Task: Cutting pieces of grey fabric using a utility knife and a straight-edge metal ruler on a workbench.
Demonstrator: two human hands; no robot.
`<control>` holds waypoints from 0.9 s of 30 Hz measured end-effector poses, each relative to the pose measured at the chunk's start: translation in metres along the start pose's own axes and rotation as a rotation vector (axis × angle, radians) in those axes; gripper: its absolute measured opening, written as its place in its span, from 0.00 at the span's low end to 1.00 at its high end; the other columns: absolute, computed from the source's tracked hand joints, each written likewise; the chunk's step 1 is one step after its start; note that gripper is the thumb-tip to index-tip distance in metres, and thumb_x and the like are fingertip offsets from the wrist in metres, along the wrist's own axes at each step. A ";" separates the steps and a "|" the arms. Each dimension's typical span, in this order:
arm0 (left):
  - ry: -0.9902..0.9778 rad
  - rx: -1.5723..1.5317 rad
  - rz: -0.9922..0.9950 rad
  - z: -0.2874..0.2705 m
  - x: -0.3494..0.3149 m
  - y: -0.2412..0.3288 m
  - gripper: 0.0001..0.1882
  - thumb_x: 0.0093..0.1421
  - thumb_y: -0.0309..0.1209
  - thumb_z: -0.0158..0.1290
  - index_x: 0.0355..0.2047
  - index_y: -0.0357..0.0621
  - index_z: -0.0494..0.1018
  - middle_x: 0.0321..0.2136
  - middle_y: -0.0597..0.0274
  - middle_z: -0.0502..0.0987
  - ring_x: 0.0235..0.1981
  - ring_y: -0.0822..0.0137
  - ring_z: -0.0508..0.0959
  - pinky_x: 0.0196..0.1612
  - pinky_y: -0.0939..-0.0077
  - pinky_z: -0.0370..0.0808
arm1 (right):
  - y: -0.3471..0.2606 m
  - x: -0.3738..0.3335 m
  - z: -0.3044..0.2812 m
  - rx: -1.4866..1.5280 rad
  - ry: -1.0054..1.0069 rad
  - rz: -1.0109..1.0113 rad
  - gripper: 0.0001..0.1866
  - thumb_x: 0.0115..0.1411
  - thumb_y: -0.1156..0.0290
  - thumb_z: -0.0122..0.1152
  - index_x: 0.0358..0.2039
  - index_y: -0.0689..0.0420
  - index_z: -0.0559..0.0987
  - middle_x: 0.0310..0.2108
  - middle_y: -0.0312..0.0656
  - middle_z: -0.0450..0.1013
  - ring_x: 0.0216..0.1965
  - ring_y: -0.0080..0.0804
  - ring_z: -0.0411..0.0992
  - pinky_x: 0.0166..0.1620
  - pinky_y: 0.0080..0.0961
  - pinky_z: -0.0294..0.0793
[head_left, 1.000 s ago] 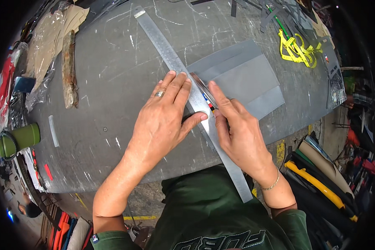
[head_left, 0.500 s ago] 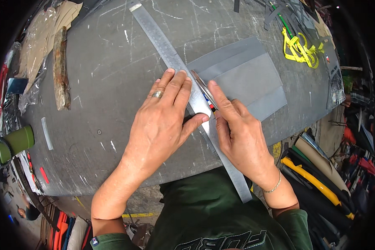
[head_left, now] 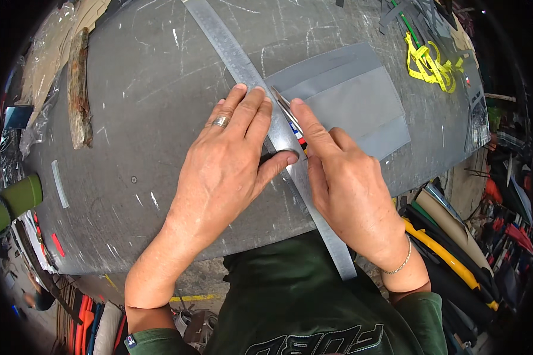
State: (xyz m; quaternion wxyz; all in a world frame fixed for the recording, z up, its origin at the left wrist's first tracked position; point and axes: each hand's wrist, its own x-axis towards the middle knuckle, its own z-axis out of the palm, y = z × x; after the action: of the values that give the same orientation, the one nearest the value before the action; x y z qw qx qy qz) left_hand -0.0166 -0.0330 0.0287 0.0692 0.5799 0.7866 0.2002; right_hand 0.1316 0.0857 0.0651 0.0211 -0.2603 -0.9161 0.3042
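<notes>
A long steel ruler lies slantwise over the dark table and reaches back to my shirt. My left hand rests flat on it, fingers stretched along its left side and thumb across the metal. Closed around a slim metal-bladed knife with blue, white and red markings, my right hand has its index finger extended along the tool. The blade lies against the ruler's right edge; my fingers hide most of its handle. Beside it is a flat grey stitched panel, partly under the right hand. Dark material shows beneath the ruler.
A yellow tape measure lies in loops at the far right, near grey offcuts. At the left are a rough wooden stick, plastic-wrapped brown sheets and a green cylinder. Rolled materials stand below the table's right side.
The whole view has shifted slightly. My right hand and the knife have moved a little away from me along the ruler; my left hand keeps its place on it.
</notes>
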 end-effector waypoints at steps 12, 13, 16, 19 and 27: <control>0.018 -0.015 0.022 0.003 -0.001 -0.001 0.36 0.59 0.46 0.65 0.58 0.30 0.71 0.59 0.44 0.73 0.65 0.45 0.70 0.67 0.53 0.70 | -0.006 0.000 -0.008 -0.012 -0.049 0.046 0.33 0.63 0.84 0.56 0.70 0.52 0.68 0.33 0.56 0.74 0.33 0.60 0.76 0.38 0.49 0.75; 0.017 -0.017 0.022 0.003 -0.001 -0.001 0.36 0.59 0.46 0.65 0.58 0.30 0.71 0.59 0.44 0.73 0.65 0.45 0.70 0.67 0.53 0.70 | -0.005 0.000 -0.007 -0.012 -0.050 0.048 0.33 0.63 0.84 0.56 0.70 0.52 0.68 0.33 0.56 0.74 0.33 0.60 0.76 0.38 0.49 0.75; 0.023 -0.021 0.035 0.003 0.000 -0.001 0.36 0.59 0.46 0.64 0.58 0.29 0.71 0.59 0.44 0.73 0.65 0.45 0.71 0.67 0.53 0.70 | -0.003 -0.002 -0.004 -0.009 -0.030 0.034 0.34 0.63 0.84 0.56 0.70 0.52 0.68 0.33 0.55 0.75 0.32 0.59 0.76 0.37 0.48 0.75; 0.026 -0.013 0.038 0.003 0.000 -0.002 0.36 0.59 0.46 0.64 0.58 0.29 0.71 0.58 0.44 0.73 0.64 0.44 0.71 0.67 0.53 0.70 | -0.001 -0.003 -0.004 0.007 -0.024 0.050 0.34 0.63 0.85 0.56 0.70 0.51 0.69 0.33 0.55 0.75 0.34 0.59 0.76 0.39 0.46 0.76; 0.052 0.026 0.041 0.005 -0.004 -0.003 0.35 0.61 0.48 0.64 0.59 0.33 0.71 0.61 0.46 0.71 0.65 0.44 0.71 0.63 0.54 0.73 | 0.026 -0.012 -0.035 0.826 -0.087 0.031 0.37 0.62 0.70 0.68 0.70 0.61 0.65 0.49 0.43 0.71 0.36 0.25 0.78 0.37 0.18 0.78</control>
State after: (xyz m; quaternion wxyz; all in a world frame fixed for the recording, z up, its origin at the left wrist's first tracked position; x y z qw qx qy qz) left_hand -0.0163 -0.0368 0.0225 0.0374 0.5913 0.7787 0.2063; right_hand 0.1609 0.1165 0.0802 0.0804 -0.2307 -0.7130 0.6572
